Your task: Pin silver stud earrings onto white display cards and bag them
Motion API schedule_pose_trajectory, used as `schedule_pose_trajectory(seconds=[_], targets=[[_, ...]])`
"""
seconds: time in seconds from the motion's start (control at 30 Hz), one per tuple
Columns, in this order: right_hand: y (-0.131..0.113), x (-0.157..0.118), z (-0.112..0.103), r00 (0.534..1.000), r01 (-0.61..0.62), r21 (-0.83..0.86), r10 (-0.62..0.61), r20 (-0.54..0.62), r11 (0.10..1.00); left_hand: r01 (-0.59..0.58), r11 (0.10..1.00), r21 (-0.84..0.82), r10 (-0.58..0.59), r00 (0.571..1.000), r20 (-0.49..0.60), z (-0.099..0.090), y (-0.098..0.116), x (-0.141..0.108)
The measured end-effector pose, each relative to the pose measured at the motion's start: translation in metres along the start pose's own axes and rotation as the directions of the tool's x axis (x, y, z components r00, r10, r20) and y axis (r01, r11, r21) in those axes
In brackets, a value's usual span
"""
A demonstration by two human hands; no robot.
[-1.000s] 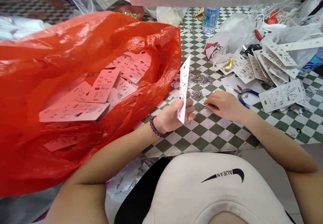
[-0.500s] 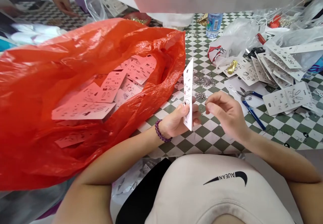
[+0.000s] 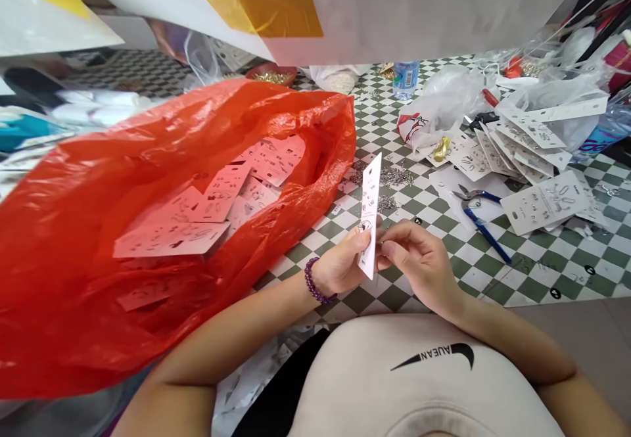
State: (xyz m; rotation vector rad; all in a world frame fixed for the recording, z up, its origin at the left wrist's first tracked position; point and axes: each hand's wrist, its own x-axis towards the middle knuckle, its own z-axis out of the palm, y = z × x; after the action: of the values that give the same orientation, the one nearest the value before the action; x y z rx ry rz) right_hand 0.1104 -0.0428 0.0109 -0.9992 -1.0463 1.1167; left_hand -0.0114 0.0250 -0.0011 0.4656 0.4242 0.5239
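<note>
My left hand (image 3: 345, 259) grips a white jewellery card (image 3: 370, 217) upright and nearly edge-on, thumb on its printed face, other fingers behind. Close behind the card, my right hand (image 3: 419, 259) is closed in a pinch; whatever lies between its fingertips is too small to name. Small metal pieces (image 3: 394, 175) are heaped on the checkered table (image 3: 566, 253) beyond the card. To the left, an open red plastic bag (image 3: 197, 115) holds several cards (image 3: 224, 190).
Blue-handled pliers (image 3: 486, 230) lie to the right, beside a loose card (image 3: 545, 202) and a fanned stack of cards (image 3: 522, 144). Further back are a clear plastic bag (image 3: 451, 95) and a bottle (image 3: 405, 80). A white panel (image 3: 394, 10) hangs overhead.
My right hand has moved left and slightly down, up close to the card. My left hand still holds the card. The camera view has shifted, and the co-worker's hand has left view.
</note>
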Motion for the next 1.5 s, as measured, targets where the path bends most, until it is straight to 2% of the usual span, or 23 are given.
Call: schedule_pose_trajectory(seconds=[0.3,0.47,0.57,0.63,0.77,0.9,1.07,1.3,1.5], targets=[[0.003,-0.004,0.000,0.996,0.081,0.018,-0.080,-0.024,0.997,-0.028,1.000,0.006,0.028,0.999,0.016,0.007,-0.003,-0.003],[0.000,-0.004,0.002,0.992,0.103,-0.053,-0.106,-0.074,0.993,-0.039,0.998,0.056,0.037,0.999,0.027,0.004,-0.003,-0.005],[-0.001,-0.004,0.004,0.977,0.207,-0.109,-0.211,-0.031,0.972,-0.098,0.990,0.100,0.101,0.995,-0.018,-0.001,-0.004,-0.007],[0.001,-0.001,0.003,0.964,0.264,-0.057,-0.264,-0.005,0.963,-0.117,0.982,0.151,0.128,0.990,-0.061,-0.004,-0.002,-0.005],[0.002,0.002,0.000,0.979,0.202,0.043,-0.202,-0.002,0.978,-0.110,0.980,0.163,0.125,0.989,-0.080,0.001,0.003,0.000],[0.002,-0.004,0.003,0.993,0.116,0.026,-0.115,-0.029,0.993,-0.130,0.977,0.170,0.145,0.987,-0.074,0.011,-0.002,-0.003],[0.007,-0.009,0.002,0.991,0.054,0.006,-0.053,-0.120,0.999,-0.088,0.994,0.066,0.089,0.996,-0.023,0.009,-0.007,-0.001],[0.009,-0.010,0.002,0.986,0.113,-0.063,-0.120,-0.118,0.992,-0.089,0.992,0.086,0.090,0.996,-0.007,0.010,-0.007,-0.002],[0.007,-0.014,0.002,0.961,0.215,-0.260,-0.251,-0.113,0.941,-0.086,0.994,0.074,0.087,0.996,-0.009,0.014,-0.007,-0.004]])
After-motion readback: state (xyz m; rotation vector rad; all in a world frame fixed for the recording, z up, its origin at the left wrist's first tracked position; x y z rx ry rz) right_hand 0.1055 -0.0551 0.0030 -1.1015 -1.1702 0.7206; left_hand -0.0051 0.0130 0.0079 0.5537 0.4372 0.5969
